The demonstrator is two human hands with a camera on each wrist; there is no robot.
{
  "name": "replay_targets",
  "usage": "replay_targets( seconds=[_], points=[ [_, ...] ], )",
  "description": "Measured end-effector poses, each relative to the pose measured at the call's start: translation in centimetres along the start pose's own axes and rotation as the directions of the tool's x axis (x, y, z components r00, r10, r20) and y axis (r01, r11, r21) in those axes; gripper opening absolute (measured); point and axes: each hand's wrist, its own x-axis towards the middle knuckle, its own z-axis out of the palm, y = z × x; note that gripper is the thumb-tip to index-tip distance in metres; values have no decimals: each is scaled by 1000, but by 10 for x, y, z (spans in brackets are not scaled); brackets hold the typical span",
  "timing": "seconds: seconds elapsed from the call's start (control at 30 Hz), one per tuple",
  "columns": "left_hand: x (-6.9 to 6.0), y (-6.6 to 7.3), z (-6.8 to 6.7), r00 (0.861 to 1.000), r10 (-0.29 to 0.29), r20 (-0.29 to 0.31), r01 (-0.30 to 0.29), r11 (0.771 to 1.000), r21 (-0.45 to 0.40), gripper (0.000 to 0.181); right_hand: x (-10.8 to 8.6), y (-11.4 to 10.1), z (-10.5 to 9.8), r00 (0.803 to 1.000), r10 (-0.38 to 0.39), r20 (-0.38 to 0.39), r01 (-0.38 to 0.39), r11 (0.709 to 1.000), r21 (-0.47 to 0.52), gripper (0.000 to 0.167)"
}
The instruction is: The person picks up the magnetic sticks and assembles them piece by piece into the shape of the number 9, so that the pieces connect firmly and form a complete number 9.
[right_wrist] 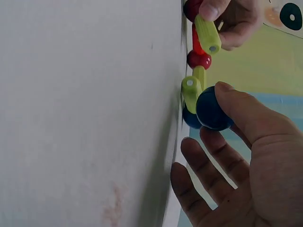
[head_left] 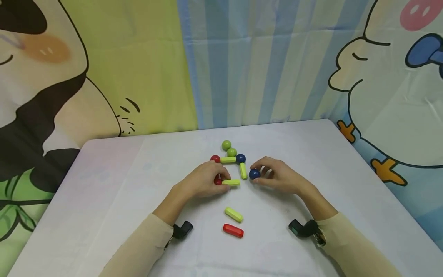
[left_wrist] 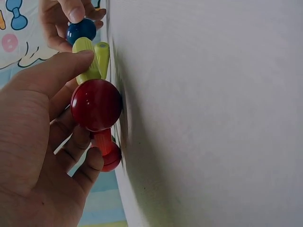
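Note:
My left hand [head_left: 206, 180] pinches a yellow-green magnetic rod [head_left: 232, 182] joined to a red ball [head_left: 217, 180]. In the left wrist view, a red rod [left_wrist: 102, 142] runs from that ball to a second red ball [head_left: 215, 158], partly behind the fingers. From there, an upper yellow-green rod [head_left: 228, 159] leads to a blue ball [head_left: 240, 158], and another yellow-green rod [head_left: 243, 171] hangs off it toward me. Between thumb and fingertips, my right hand [head_left: 282, 177] holds a separate blue ball [head_left: 254, 174], just right of that rod's free end.
Two green balls [head_left: 226, 145] lie touching behind the joined pieces. Nearer to me are a loose yellow-green rod [head_left: 233, 214] and a loose red rod [head_left: 233, 231]. A white tabletop [head_left: 114, 184] bears everything, with a printed curtain [head_left: 145, 77] behind it.

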Motion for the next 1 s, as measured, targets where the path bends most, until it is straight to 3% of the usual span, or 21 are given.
replay_targets(
  seconds=[0.53,0.83,1.0],
  points=[
    [-1,-2,2,1000,5,-6,-5,1000,13,23,5,-18,15,997,-24,78,28,999,-41,37],
    [-1,-3,2,1000,24,-11,-24,1000,13,23,6,-17,16,997,-22,71,23,1000,-11,35],
    [-1,-3,1,999,38,-12,-38,999,14,22,10,-16,15,999,32,27,-32,999,30,33]
  ],
)
